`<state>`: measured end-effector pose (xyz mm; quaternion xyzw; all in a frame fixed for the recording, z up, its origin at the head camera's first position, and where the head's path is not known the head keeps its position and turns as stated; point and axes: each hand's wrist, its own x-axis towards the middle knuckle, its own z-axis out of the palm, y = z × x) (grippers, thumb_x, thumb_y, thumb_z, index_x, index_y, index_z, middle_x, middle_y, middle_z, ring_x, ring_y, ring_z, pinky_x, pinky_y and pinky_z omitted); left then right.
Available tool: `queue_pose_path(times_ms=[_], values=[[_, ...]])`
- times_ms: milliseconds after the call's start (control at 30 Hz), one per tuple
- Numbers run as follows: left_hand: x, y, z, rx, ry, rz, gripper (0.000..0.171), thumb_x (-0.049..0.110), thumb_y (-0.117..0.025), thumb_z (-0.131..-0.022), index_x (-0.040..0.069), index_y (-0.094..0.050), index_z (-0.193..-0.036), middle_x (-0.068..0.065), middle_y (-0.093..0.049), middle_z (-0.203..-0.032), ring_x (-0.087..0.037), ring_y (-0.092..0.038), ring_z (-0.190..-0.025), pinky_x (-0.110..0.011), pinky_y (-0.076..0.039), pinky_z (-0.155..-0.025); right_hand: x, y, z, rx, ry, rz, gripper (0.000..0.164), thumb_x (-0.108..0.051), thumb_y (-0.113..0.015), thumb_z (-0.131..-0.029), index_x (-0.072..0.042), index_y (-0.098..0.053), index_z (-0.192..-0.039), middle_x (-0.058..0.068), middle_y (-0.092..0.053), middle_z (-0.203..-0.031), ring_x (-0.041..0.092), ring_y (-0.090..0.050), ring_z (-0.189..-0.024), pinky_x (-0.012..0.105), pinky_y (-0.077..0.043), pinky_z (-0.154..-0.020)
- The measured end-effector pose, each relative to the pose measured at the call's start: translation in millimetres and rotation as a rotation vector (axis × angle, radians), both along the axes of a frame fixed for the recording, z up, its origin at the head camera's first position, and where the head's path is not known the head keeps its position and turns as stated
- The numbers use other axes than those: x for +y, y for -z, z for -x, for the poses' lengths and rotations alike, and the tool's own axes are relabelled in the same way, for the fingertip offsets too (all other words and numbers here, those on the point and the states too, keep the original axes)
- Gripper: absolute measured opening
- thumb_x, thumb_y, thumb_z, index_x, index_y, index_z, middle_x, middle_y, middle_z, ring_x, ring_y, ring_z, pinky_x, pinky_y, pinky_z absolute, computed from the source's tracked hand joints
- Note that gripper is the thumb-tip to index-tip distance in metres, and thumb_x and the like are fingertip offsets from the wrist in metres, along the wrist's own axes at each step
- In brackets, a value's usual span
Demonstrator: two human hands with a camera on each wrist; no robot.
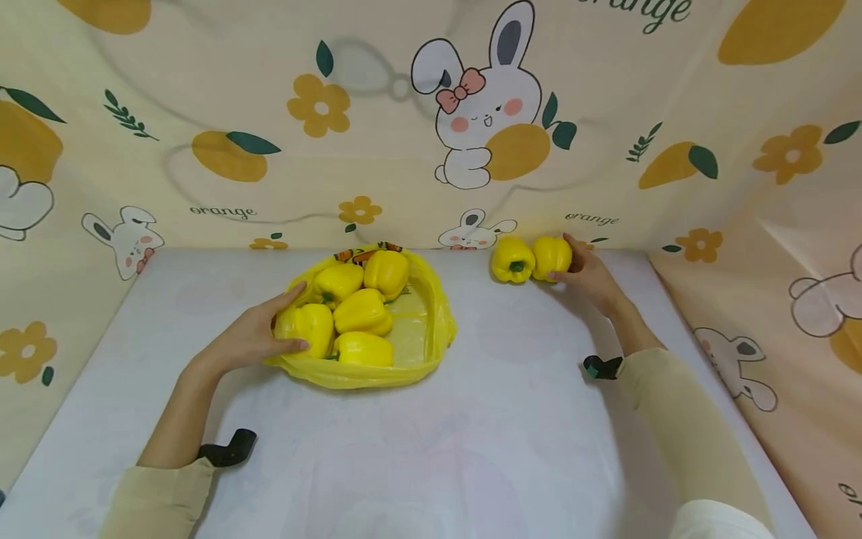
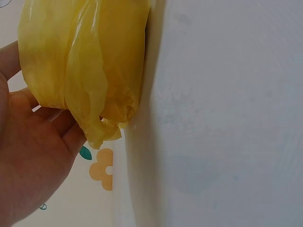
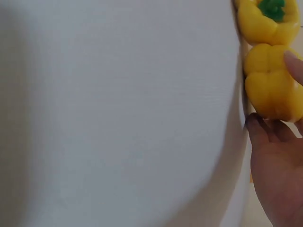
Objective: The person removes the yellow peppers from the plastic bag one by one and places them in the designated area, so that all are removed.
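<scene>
A yellow plastic bag (image 1: pixel 441 322) lies spread open left of centre, its rim rolled down, with several yellow bell peppers (image 1: pixel 364 311) inside. My left hand (image 1: pixel 249 337) grips the bag's left side, thumb over the rim by a pepper and fingers behind. From the left wrist view, the bag's outer wall (image 2: pixel 85 56) bulges against that hand's fingers. At the back right, my right hand (image 1: pixel 592 273) holds a yellow bell pepper (image 1: pixel 551 257) between thumb and fingers. Another bell pepper (image 1: pixel 512 258) sits right beside it, green stem facing front.
The white tabletop (image 1: pixel 431 464) runs back to an upright cloth (image 1: pixel 377 165) printed with rabbits, oranges and flowers. The same cloth hangs at both sides. Both peppers on the right stand close to the back cloth.
</scene>
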<state>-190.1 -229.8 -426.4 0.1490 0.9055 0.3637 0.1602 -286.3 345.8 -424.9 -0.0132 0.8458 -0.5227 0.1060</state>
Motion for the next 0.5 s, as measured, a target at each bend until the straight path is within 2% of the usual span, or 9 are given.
queue_pose_path(times_ms=[167,333,500], values=[[-0.9,1.1,-0.2,0.005,-0.001,0.002,0.099,0.038,-0.078,-0.085,0.016,-0.017,-0.16,-0.023,-0.021,-0.161,-0.046,-0.018,-0.147,-0.064,-0.017,-0.116,2.3,9.9,2.5,-0.007,0.03,0.037,0.099,-0.013,-0.074,-0.091,-0.014,-0.004,-0.161,0.02,-0.022,-0.161,0.036,-0.03,-0.143,0.049,-0.021,-0.12],[0.0,0.2,-0.8,0.0,-0.006,-0.001,0.099,0.038,-0.078,-0.085,0.016,-0.017,-0.16,-0.023,-0.021,-0.161,-0.047,-0.018,-0.146,-0.065,-0.017,-0.116,12.6,24.2,10.1,0.014,0.03,0.008,0.1,-0.022,-0.076,-0.09,-0.021,-0.006,-0.161,0.014,-0.021,-0.163,0.033,-0.03,-0.143,0.048,-0.022,-0.12],[1.1,-1.4,-1.3,-0.004,-0.011,-0.001,0.098,0.037,-0.078,-0.085,0.015,-0.018,-0.16,-0.023,-0.022,-0.161,-0.047,-0.019,-0.146,-0.065,-0.017,-0.116,17.6,26.8,12.0,0.021,0.011,-0.003,0.099,-0.025,-0.077,-0.089,-0.022,-0.009,-0.161,0.01,-0.019,-0.164,0.031,-0.028,-0.145,0.046,-0.021,-0.121]])
